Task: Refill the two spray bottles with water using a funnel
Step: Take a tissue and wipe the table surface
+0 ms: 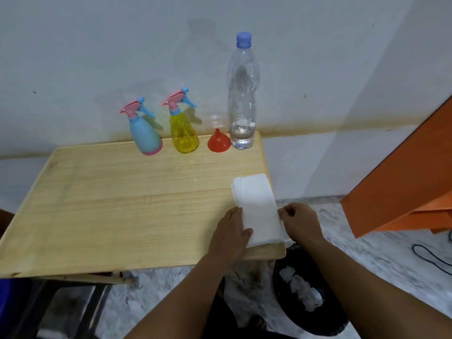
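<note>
white folded tissues (256,209) lie at the wooden table's (122,204) right edge; the left hand (231,231) rests flat on them, the right hand (299,222) pinches their side. blue spray bottle (144,133), yellow spray bottle (183,129), red funnel (219,141) and water bottle (242,94) stand along the far edge.

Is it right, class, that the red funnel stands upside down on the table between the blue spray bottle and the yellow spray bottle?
No. In the head view, the red funnel stands upside down on the table between the yellow spray bottle and the clear water bottle.
</note>
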